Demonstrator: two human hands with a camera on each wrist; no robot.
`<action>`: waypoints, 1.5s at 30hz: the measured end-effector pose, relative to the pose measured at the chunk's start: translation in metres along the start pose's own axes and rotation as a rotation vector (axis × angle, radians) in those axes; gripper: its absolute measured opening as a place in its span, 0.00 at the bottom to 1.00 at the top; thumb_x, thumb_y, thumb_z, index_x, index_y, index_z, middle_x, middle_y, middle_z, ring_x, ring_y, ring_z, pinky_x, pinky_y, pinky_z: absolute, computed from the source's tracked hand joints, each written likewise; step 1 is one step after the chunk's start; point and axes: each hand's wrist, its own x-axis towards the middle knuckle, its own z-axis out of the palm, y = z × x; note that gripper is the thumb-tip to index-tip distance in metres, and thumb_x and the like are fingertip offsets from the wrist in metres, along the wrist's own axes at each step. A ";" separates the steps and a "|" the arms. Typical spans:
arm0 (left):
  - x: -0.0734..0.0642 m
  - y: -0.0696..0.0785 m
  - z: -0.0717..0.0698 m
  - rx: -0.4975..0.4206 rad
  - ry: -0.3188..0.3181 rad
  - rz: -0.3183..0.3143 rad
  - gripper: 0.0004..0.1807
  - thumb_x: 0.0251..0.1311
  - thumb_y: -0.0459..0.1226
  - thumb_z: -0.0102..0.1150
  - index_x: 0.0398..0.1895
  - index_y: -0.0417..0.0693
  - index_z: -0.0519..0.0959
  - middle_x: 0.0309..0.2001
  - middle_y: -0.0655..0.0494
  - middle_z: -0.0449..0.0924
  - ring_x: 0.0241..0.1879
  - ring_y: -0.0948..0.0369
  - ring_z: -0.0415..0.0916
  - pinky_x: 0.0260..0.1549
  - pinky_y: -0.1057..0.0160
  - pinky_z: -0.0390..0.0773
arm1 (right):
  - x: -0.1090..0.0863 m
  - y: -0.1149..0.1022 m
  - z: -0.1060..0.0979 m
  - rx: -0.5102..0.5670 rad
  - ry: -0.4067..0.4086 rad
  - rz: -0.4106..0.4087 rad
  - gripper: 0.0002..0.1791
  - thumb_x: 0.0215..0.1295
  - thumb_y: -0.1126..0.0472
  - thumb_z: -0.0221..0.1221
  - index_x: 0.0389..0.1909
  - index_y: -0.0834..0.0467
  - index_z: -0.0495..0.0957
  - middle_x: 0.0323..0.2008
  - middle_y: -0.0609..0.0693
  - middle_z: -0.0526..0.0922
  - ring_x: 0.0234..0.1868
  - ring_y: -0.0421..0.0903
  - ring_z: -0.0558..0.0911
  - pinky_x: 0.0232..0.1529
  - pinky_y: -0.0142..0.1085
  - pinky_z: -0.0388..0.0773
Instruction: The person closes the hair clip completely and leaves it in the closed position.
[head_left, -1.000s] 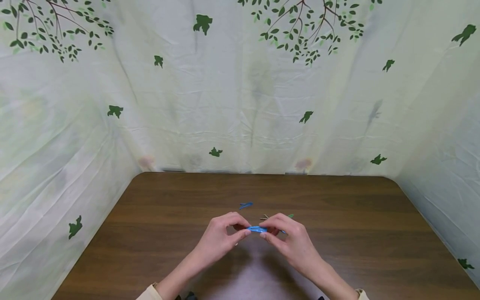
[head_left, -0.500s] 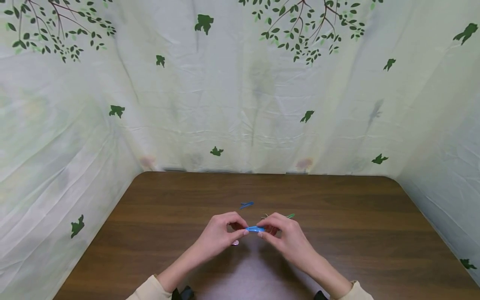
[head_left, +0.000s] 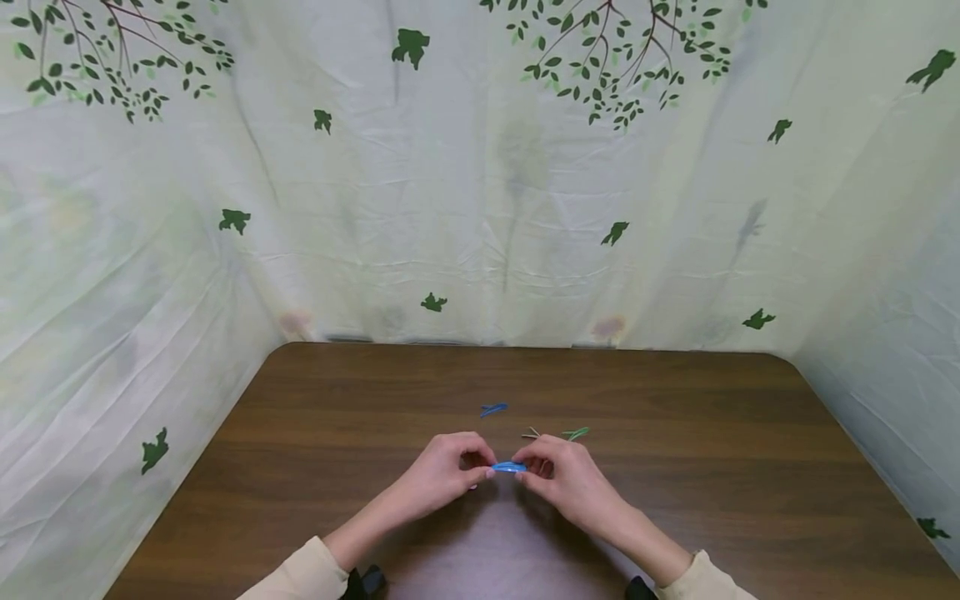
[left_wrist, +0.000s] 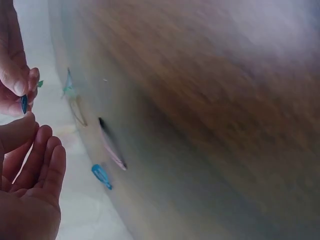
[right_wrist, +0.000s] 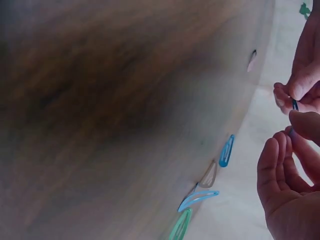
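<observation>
A blue snap hair clip [head_left: 509,467] is held level above the table between both hands. My left hand [head_left: 442,471] pinches its left end with thumb and forefinger. At the other end, the thumb and fingertips of my right hand [head_left: 566,479] pinch it. The fingertips cover both ends, so I cannot tell whether the clip is snapped. Beyond the hands lie a darker blue hair clip [head_left: 493,409], a beige one [head_left: 530,433] and a green one [head_left: 576,432]. A pink hair clip [left_wrist: 112,148] lies near the left hand, mostly hidden in the head view.
The right wrist view also shows a light blue hair clip [right_wrist: 187,202] between the beige and green ones. The brown wooden table [head_left: 337,400] reaches a pale curtain [head_left: 480,208] printed with leaves and birds. Dark straps show at both wrists.
Both hands have come slightly nearer the body, still pinching the blue hair clip. The right hand has shifted a little left, and more of the green hair clip shows.
</observation>
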 end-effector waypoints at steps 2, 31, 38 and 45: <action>0.002 -0.004 0.001 -0.008 -0.010 -0.009 0.04 0.57 0.28 0.67 0.32 0.46 0.84 0.30 0.62 0.78 0.25 0.66 0.77 0.23 0.66 0.79 | 0.001 0.001 0.000 -0.014 -0.014 0.007 0.08 0.58 0.66 0.69 0.38 0.52 0.85 0.31 0.36 0.77 0.30 0.35 0.77 0.32 0.31 0.78; 0.007 -0.029 0.009 0.120 -0.086 0.016 0.05 0.53 0.32 0.71 0.28 0.50 0.83 0.29 0.66 0.76 0.30 0.70 0.73 0.33 0.68 0.75 | 0.015 0.019 0.008 -0.096 -0.206 0.060 0.06 0.57 0.67 0.68 0.34 0.56 0.84 0.25 0.37 0.79 0.28 0.32 0.77 0.31 0.30 0.75; 0.008 -0.031 0.010 0.177 -0.106 0.062 0.04 0.52 0.32 0.72 0.27 0.50 0.85 0.31 0.65 0.76 0.33 0.66 0.73 0.34 0.68 0.72 | 0.016 0.020 0.009 -0.102 -0.214 0.054 0.06 0.55 0.67 0.69 0.33 0.55 0.85 0.24 0.36 0.79 0.27 0.32 0.77 0.30 0.29 0.75; 0.008 -0.031 0.010 0.179 -0.107 0.058 0.05 0.50 0.33 0.73 0.26 0.51 0.85 0.31 0.65 0.76 0.33 0.66 0.73 0.35 0.68 0.72 | 0.015 0.021 0.011 -0.108 -0.190 0.010 0.07 0.52 0.68 0.71 0.31 0.56 0.85 0.24 0.37 0.78 0.26 0.32 0.77 0.28 0.28 0.75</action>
